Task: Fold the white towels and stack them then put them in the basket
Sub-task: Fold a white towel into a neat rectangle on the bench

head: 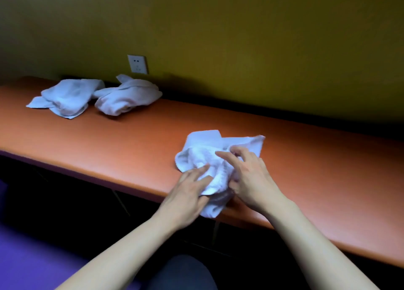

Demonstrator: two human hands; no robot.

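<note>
both hands are on the crumpled towel point(209, 158) at the near edge of the desk point(131, 141). the left hand point(188, 193) lies fairly flat, fingers pressing its near side; the right hand point(247, 178) has fingers curled, seemingly pinching a fold. the towel runs away from the hands, one corner overhanging the edge. two more towels point(96, 97) lie well apart, far left. no basket shows.

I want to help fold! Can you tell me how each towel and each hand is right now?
near towel: crumpled, unfolded, hanging over the table's front edge
far left towel: rumpled, lying on the table
far right towel: bunched up beside it
left hand: fingers straight, touching the near towel
right hand: pinching the near towel
basket: not in view
</note>
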